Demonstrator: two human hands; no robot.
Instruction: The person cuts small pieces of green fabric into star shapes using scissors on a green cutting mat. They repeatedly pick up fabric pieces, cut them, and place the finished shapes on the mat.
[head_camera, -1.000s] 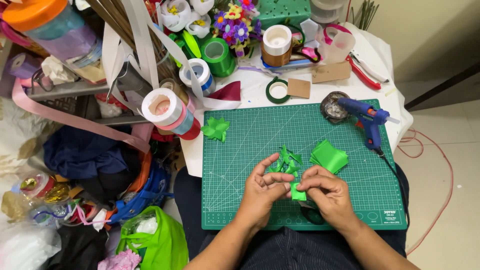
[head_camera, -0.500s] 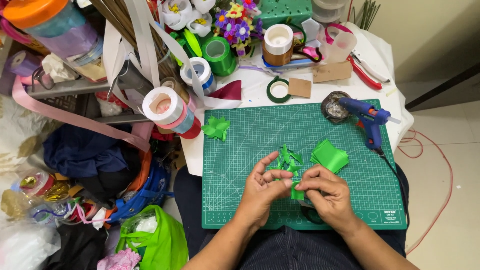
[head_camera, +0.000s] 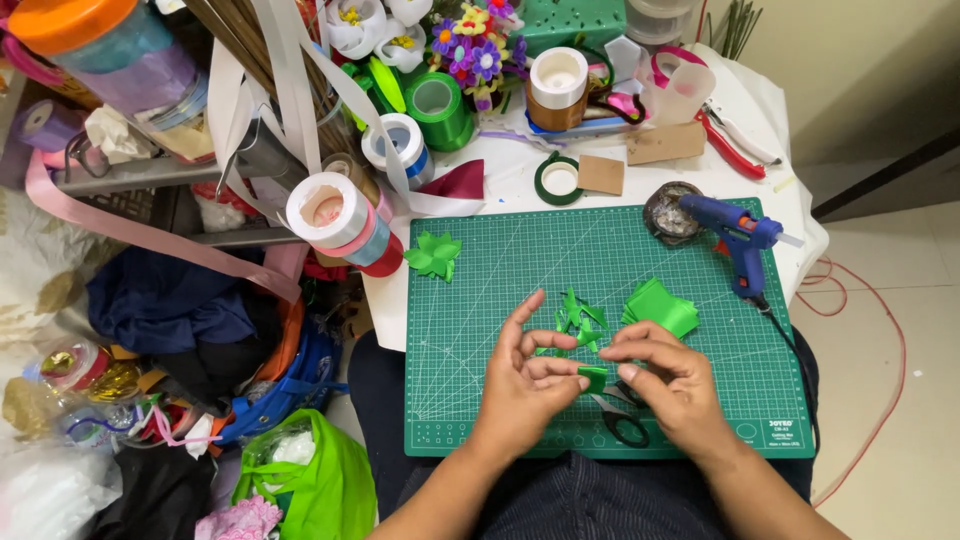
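Observation:
Over a green cutting mat (head_camera: 500, 260), my left hand (head_camera: 525, 385) and my right hand (head_camera: 670, 385) pinch a small folded piece of green ribbon (head_camera: 593, 377) between their fingertips. Just beyond the fingers lies a cluster of folded green ribbon points (head_camera: 577, 322). A stack of cut green ribbon squares (head_camera: 660, 305) rests to the right of it. A finished green ribbon star (head_camera: 435, 254) sits at the mat's left edge. Black-handled scissors (head_camera: 622, 420) lie on the mat under my right hand.
A blue glue gun (head_camera: 738, 238) lies at the mat's right edge beside a small round dish (head_camera: 671, 211). Rolls of ribbon (head_camera: 335, 215) and tape (head_camera: 557, 180), artificial flowers (head_camera: 470, 50) and red pliers (head_camera: 735, 150) crowd the far table. Bags and cloth fill the floor at left.
My left hand's fingers have spread wider while both hands keep working the small green ribbon piece; the view has barely shifted.

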